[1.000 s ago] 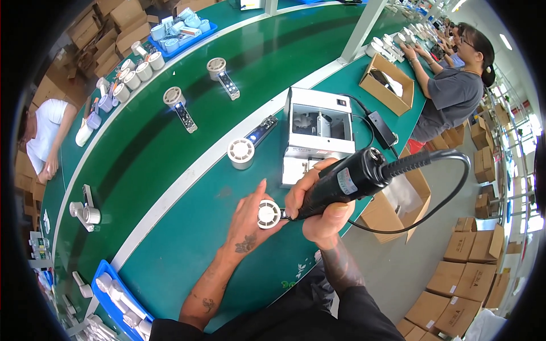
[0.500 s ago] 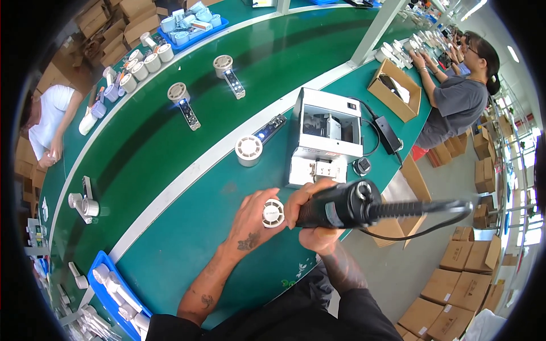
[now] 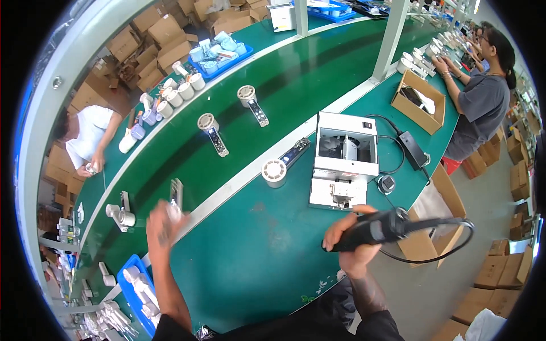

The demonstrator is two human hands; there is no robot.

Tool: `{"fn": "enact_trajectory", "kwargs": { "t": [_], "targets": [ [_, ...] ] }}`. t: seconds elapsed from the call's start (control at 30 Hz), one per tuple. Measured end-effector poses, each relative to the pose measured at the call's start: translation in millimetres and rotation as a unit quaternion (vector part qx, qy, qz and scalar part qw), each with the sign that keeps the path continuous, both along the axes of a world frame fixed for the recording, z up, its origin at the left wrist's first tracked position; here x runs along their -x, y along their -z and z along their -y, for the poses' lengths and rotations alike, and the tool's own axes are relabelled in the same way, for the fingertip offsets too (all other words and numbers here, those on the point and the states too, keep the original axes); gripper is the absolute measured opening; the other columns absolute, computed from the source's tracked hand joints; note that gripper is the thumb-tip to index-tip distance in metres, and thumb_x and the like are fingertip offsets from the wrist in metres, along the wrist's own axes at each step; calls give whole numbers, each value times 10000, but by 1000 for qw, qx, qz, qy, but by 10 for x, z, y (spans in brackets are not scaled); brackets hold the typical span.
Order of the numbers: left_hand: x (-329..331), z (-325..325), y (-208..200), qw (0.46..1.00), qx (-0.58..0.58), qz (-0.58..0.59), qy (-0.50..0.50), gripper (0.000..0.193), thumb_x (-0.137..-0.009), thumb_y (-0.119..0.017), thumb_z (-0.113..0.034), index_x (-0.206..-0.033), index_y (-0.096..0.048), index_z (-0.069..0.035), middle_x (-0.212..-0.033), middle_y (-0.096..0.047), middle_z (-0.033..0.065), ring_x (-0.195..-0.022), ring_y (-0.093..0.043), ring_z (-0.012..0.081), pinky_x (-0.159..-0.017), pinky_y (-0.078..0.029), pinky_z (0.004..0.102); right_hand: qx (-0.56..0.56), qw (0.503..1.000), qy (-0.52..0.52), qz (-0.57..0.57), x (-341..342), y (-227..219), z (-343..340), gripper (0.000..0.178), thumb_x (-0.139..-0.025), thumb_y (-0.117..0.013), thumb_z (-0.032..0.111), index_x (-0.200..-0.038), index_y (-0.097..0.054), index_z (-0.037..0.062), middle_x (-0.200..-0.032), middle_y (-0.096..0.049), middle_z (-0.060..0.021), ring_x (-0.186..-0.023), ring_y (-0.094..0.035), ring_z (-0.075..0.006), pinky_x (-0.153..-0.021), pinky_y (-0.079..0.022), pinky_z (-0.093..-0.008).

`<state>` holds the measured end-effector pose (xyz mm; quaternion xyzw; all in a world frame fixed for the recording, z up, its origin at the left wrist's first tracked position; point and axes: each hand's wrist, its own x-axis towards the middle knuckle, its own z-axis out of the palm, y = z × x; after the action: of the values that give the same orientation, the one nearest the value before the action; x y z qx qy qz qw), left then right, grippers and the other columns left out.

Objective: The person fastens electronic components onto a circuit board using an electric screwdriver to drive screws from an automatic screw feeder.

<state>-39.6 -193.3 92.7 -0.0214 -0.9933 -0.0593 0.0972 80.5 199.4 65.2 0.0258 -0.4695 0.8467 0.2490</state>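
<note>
Parting the fan (image 3: 177, 192) from the black tool (image 3: 372, 231), our blurred left hand (image 3: 163, 227) now reaches the green belt (image 3: 318, 57), its grip unclear, while our right hand (image 3: 357, 258) clasps the tool.

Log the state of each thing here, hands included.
Left hand: blurred, at pale elongated part; grip unclear.
Right hand: closed around black cylindrical corded tool.
White boxy metal machine: standing; power unclear.
White round-headed plastic unit beside it: lying, dark inside exposed.
Upper-right brown cardboard box: open, partly filled.
Lower-left blue plastic tray: holding white parts.
</note>
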Motion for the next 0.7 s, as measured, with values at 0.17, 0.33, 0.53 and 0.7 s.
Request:
{"fn": "enact_trajectory", "kwargs": {
  "t": [0.17, 0.33, 0.53, 0.7],
  "targets": [
    [1923, 861, 423, 992, 100, 21, -74, 870, -784, -854, -441, -1463, -471, -54, -1385, -581, 270, -1288, -577, 400, -1011, -524, 443, -78, 996, -34, -34, -18, 284, 175, 856, -853, -732, 684, -1261, -430, -4, -712, -630, -130, -559, -612, -214, -542, -544, -357],
    [2562, -348, 262, 946, -9, -43, 321, 940, -718, -859, -22, -1545, -437, -173, -1532, -500, 160, -1394, -501, 376, -1077, -497, 422, -99, 992, -79, 18, -85, 146, 222, 623, -922, -785, 186, -1393, -443, -38, -886, -677, -92, -813, -636, -120, -738, -533, -301],
    [2252, -195, 162, 901, -95, 94, 412, 633, -681, -938, -225, -1219, -635, -84, -1054, -657, 108, -955, -629, 309, -950, -493, 426, -90, 994, 42, 35, -110, -148, -262, 601, -1007, -569, 490, -1269, -435, -34, -775, -600, -102, -591, -577, -160, -547, -481, -296],
    [626, -939, -152, 919, -138, 78, 361, 588, -678, -943, -314, -1133, -686, -45, -931, -622, 132, -847, -638, 322, -753, -518, 407, -58, 989, 131, -48, 230, -739, -405, 943, -889, -637, 736, -1405, -372, -7, -714, -574, -81, -529, -585, -184, -502, -493, -306]
  ]
}}
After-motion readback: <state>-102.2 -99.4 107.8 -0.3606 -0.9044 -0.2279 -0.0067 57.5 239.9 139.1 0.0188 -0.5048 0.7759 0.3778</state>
